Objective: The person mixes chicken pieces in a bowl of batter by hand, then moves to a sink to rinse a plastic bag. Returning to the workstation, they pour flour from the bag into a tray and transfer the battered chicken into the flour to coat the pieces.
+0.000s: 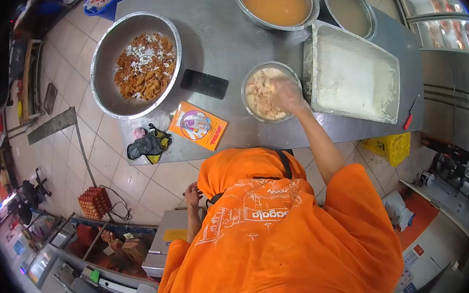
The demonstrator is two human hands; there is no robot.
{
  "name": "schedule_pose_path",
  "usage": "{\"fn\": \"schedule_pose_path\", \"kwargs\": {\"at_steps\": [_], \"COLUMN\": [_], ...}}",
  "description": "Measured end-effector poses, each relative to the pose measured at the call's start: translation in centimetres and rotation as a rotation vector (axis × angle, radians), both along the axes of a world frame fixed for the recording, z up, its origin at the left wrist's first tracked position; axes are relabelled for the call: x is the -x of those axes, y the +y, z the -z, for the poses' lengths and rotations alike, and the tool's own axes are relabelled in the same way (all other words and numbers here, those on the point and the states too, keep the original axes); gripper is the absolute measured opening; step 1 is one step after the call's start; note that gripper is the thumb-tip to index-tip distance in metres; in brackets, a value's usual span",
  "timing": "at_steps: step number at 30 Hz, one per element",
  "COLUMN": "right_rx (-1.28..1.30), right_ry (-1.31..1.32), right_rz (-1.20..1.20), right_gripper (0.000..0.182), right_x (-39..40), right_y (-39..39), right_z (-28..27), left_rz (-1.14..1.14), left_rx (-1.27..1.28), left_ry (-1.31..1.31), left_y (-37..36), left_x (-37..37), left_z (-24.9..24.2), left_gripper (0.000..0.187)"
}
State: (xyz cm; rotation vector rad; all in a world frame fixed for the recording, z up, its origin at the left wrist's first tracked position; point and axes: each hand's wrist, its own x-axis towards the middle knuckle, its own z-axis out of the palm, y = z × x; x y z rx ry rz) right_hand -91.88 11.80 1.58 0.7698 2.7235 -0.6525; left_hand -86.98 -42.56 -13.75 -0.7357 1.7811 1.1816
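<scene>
My right hand (287, 95) is down in a steel bowl (246, 105) of pale, wet, cut pieces (260, 91) that look like raw meat. Motion blurs this hand, and its fingers are partly hidden in the mix, so their grip does not show. Low beside my body, away from the table, hangs my left hand (192, 195) with loosely bent fingers and nothing visible in it. Right of the bowl stands a large rectangular pan (310, 67) with white powder inside.
On the metal table (212, 48) are a wide basin (95, 83) of browned food with white bits, a black phone (204, 84), an orange box (198, 125) and a dark crumpled bag (149, 145). Behind stand a basin of orange liquid (276, 0) and a pot of cloudy liquid (348, 11). A red-handled tool (408, 121) lies right.
</scene>
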Motion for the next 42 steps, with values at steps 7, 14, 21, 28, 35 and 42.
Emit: {"fn": "schedule_pose_path", "kwargs": {"at_steps": [7, 14, 21, 28, 35, 42], "right_rx": [-0.13, -0.123, -0.116, -0.093, -0.003, 0.001], "right_ry": [-0.093, -0.012, 0.061, 0.104, 0.152, -0.006], "right_rz": [-0.173, -0.107, -0.108, 0.003, -0.137, -0.13], "right_gripper": [0.034, 0.032, 0.02, 0.021, 0.025, 0.033], "right_x": [-2.6, -1.1, -0.6, -0.5, -3.2, -3.7], "right_y": [-2.1, -2.3, -0.5, 0.6, 1.0, -1.4], "right_z": [-0.5, 2.4, 3.2, 0.5, -0.9, -2.7], "left_rz": [0.066, 0.116, 0.09, 0.051, 0.09, 0.068], "left_rx": [0.039, -0.012, 0.032, 0.034, 0.057, 0.045], "left_ry": [-0.004, 0.012, -0.018, -0.02, -0.035, -0.013], "left_y": [0.5, -0.4, 0.0, 0.4, 0.5, 0.6], "left_x": [0.7, 1.7, 1.5, 1.0, 1.4, 1.8], "left_z": [-0.2, 0.5, -0.3, -0.3, -0.5, -0.1], "left_gripper": [0.031, 0.032, 0.03, 0.031, 0.031, 0.03]}}
